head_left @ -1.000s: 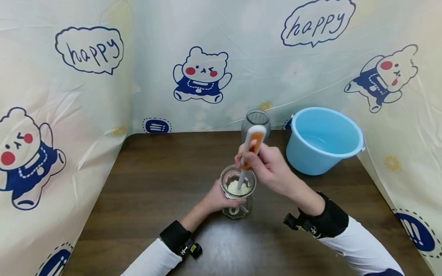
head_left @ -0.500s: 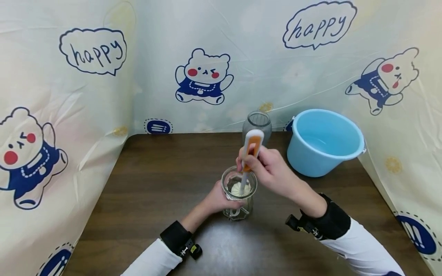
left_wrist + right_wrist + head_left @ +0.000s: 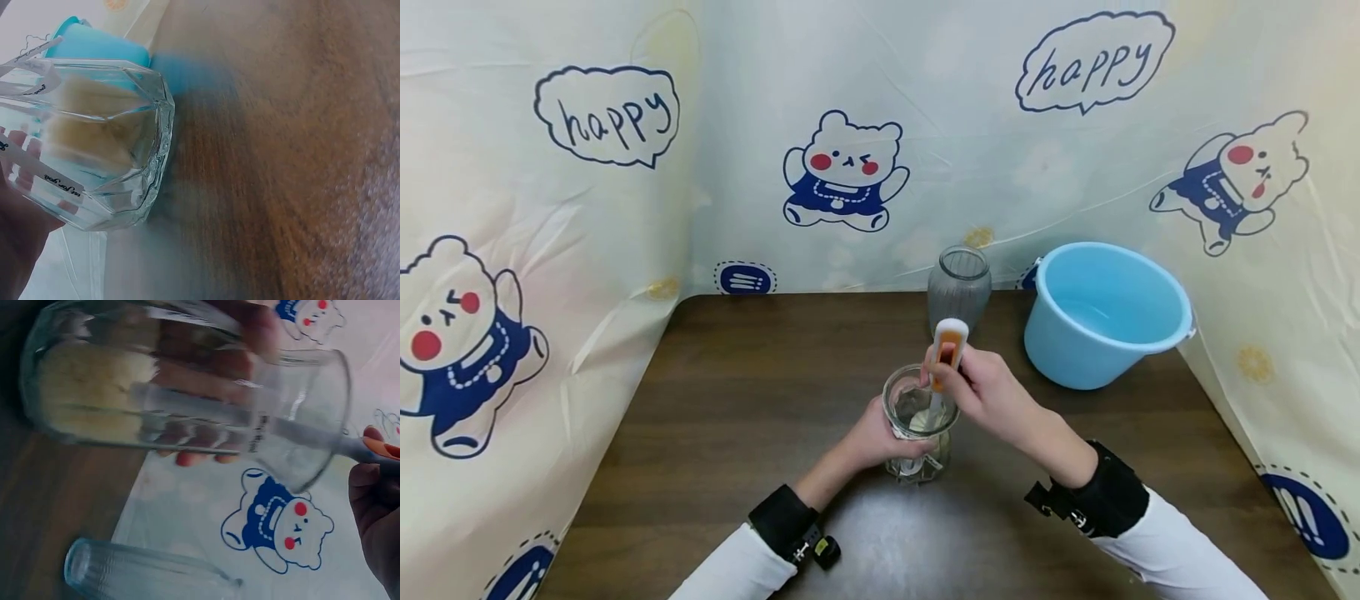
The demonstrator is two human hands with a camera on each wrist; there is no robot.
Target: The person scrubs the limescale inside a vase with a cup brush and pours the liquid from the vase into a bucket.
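My left hand (image 3: 876, 437) grips a clear glass jar (image 3: 917, 477) round its upper body, with its mouth facing the head camera. A ribbon-like strip with dark lettering (image 3: 47, 169) shows on the jar in the left wrist view. My right hand (image 3: 992, 387) holds the orange and white handle (image 3: 950, 350) of a bottle brush. The brush's grey shaft (image 3: 200, 411) passes through the jar's mouth. Its pale yellow sponge head (image 3: 90, 394) lies inside near the faceted base. Whether the jar touches the table I cannot tell.
A ribbed, greyish glass vase (image 3: 958, 292) stands behind the jar at the table's back edge. To the right is a light blue bucket (image 3: 1078, 358). Brown wooden tabletop (image 3: 760, 375) surrounds them, and a printed curtain (image 3: 730, 192) hangs along the back and sides.
My right hand has moved down, driving the brush deeper into the jar. The handle stands lower and more upright. My left hand keeps its grip on the jar in nearly the same place.
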